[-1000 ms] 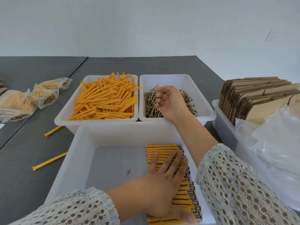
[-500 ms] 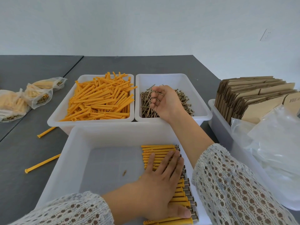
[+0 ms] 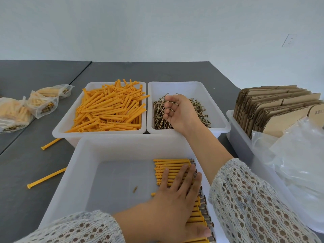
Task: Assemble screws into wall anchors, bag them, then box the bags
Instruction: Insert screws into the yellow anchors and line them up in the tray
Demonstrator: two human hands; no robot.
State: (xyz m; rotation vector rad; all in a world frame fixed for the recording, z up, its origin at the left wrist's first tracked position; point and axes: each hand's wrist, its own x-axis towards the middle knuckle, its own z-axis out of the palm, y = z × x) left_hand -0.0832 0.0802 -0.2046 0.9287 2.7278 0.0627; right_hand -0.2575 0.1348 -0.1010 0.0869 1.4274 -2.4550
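Far left, about nine o'clock on the table (image 3: 26,155): three filled bags (image 3: 42,106) lie sealed-looking, none boxed. Two loose anchors (image 3: 46,178) lie on the table just beside the bins.

Eleven o'clock: bin of yellow wall anchors (image 3: 108,111), heaped high. Plenty of stock left.

Centre, six o'clock: the big white tray (image 3: 84,165) holds a row of assembled anchors (image 3: 171,166), screw heads pointing right. Left hand (image 3: 177,195) lies flat on the row, fingers straight, pressing it level; nothing gripped.

One o'clock: bin of screws (image 3: 198,109). Right hand (image 3: 177,114) is over the pile, palm up, fingers curled round a few screws.

Three o'clock: flat cardboard boxes (image 3: 277,109) stand folded in a side bin, loose plastic bags (image 3: 298,162) in front. No box made up yet.

Judgement: mid-assembly. One batch partly lined up, bagging of it not begun, boxing untouched.

Against half a second ago: both hands keep the same posts. The right hand's fingers have closed a little more on the screws; the left hand hasn't shifted on the row.
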